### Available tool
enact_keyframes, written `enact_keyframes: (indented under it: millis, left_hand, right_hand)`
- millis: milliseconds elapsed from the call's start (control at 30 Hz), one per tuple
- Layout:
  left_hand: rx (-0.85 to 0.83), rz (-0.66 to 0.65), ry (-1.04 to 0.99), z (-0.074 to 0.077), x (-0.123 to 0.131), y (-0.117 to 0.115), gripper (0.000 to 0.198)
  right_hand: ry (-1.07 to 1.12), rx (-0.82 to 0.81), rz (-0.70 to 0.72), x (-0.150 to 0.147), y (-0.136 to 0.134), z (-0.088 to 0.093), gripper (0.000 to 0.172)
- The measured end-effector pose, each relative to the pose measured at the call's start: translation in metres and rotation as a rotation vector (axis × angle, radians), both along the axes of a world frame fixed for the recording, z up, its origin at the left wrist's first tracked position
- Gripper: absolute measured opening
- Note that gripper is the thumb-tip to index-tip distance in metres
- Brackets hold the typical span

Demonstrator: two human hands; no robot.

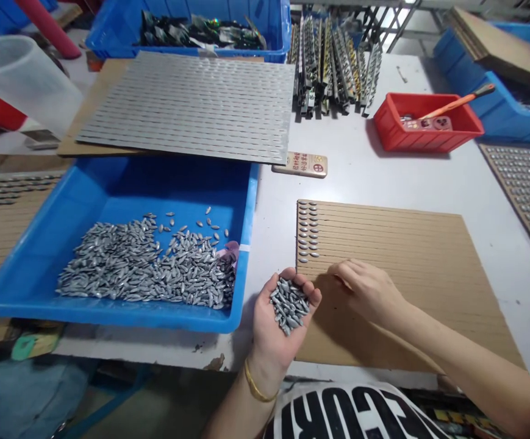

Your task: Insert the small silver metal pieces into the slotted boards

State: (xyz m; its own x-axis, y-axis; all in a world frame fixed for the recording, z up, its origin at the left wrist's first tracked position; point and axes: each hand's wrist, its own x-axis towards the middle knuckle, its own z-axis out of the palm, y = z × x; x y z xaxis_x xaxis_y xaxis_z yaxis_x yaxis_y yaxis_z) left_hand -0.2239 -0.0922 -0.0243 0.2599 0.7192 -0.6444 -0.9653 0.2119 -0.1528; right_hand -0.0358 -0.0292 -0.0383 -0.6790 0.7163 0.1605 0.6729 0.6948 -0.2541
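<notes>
Setting grey metal slugs [289, 306] into a grooved cardboard sheet [406, 292] looks like the step in hand: short columns of slugs [308, 230] lie in the grooves at the sheet's left end, while the grooves to their right are bare. The left hand [276, 323], with a gold bangle [255, 383] at its wrist, is cupped palm-up beside the sheet's near left corner, its fingers curled around a heap of slugs. The right hand [365, 291] rests palm-down on the cardboard, its fingers loosely extended toward the filled columns and holding nothing visible. The moment seems to call for picking one slug from the palm and laying it in the next free place in a groove. To the left, a blue plastic tray [122, 317] holds a larger pile of slugs [146, 265], and a fully covered board [186, 107] lies farther off.
</notes>
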Motion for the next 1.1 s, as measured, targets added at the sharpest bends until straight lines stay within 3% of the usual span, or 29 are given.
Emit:
enact_keyframes:
  millis: [133,433,733,1100]
  left_hand:
    - [-0.059,-0.013,0.063,-0.002,0.001,0.001,0.015]
    - [-0.144,0.002,0.133,-0.007,-0.002,0.002,0.017]
    - [-0.162,0.011,0.115,-0.008,-0.002,0.004,0.015]
    - [-0.123,0.051,0.109,-0.012,-0.001,0.003,0.018]
  right_hand:
    - [0.243,-0.06,-0.062,-0.002,0.005,-0.006,0.018]
    - [0.384,-0.142,-0.093,-0.019,0.014,-0.024,0.014]
    - [0.267,0.02,0.019,-0.014,0.015,-0.046,0.024]
    - [0.18,0.054,0.057,-0.01,0.016,-0.043,0.025]
